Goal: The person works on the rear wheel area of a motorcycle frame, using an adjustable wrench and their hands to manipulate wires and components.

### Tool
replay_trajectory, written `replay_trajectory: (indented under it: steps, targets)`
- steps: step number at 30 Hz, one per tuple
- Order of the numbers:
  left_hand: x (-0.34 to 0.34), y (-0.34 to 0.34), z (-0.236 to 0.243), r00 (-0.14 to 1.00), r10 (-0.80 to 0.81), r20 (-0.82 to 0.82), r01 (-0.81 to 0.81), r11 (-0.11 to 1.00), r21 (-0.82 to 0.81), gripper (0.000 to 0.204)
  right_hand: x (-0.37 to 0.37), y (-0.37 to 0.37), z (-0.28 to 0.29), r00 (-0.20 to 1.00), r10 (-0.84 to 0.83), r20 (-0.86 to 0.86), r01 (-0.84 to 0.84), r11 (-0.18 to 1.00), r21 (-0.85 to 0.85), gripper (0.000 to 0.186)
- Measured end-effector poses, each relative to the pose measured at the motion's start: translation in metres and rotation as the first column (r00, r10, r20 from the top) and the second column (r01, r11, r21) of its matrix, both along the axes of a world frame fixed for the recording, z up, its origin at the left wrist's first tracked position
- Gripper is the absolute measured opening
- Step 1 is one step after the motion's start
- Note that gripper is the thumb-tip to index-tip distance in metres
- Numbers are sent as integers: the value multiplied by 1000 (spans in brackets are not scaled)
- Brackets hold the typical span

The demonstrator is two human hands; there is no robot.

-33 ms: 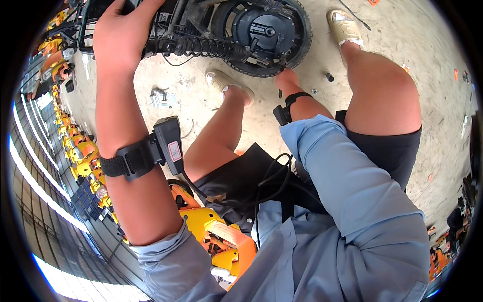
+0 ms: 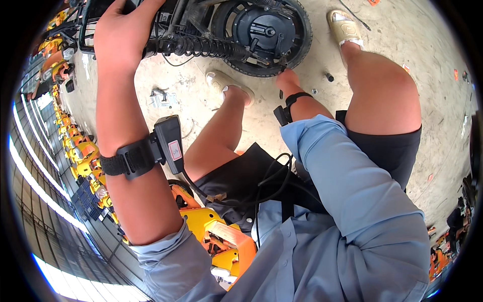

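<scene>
My left hand (image 2: 118, 40) is on the black frame (image 2: 86, 31) of a two-wheeled vehicle at the upper left. Its thumb and fingers straddle the frame, and their tips run past the upper edge of the picture. My right hand (image 2: 287, 78) is at the near edge of the wheel (image 2: 305, 46), its fingers bunched and closed by a dark part at the rim. What they hold is too small to make out. A black hub (image 2: 264, 31) fills the middle of the wheel. A coil-spring shock absorber (image 2: 201, 48) runs from the frame toward the wheel.
On the concrete floor (image 2: 201, 75) lie a small dark cylinder (image 2: 329, 77), a nut-like piece (image 2: 314, 91) and a small metal part on a clear packet (image 2: 163, 98). A cable (image 2: 356, 15) lies at the upper right. Yellow vehicles (image 2: 83, 151) line the left side.
</scene>
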State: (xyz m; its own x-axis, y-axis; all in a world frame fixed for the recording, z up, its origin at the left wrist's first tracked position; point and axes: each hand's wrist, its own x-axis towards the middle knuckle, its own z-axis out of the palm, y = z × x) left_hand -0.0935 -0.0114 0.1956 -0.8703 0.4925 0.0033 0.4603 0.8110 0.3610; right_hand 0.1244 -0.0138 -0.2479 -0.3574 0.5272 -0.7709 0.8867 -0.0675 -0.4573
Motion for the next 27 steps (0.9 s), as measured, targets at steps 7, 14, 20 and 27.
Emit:
replay_trajectory:
  steps: [7, 14, 20, 27]
  targets:
    - [-1, 5, 1, 1000, -5, -28, 5, 1000, -5, 58, 25, 9, -5, 995, 88, 48, -90, 995, 33, 42]
    - [-8, -3, 2, 999, 0, -52, -4, 996, -84, 71, 19, 55, 46, 702, 712, 8, -694, 682, 232, 25]
    - [-15, -3, -7, 980, -43, -192, 34, 998, -53, 94, -3, 84, 66, 772, 636, 2, -627, 761, 168, 13]
    - [-12, 5, -6, 993, -87, -78, 80, 993, -85, 98, -4, 115, 55, 663, 748, -19, -715, 641, 280, 21]
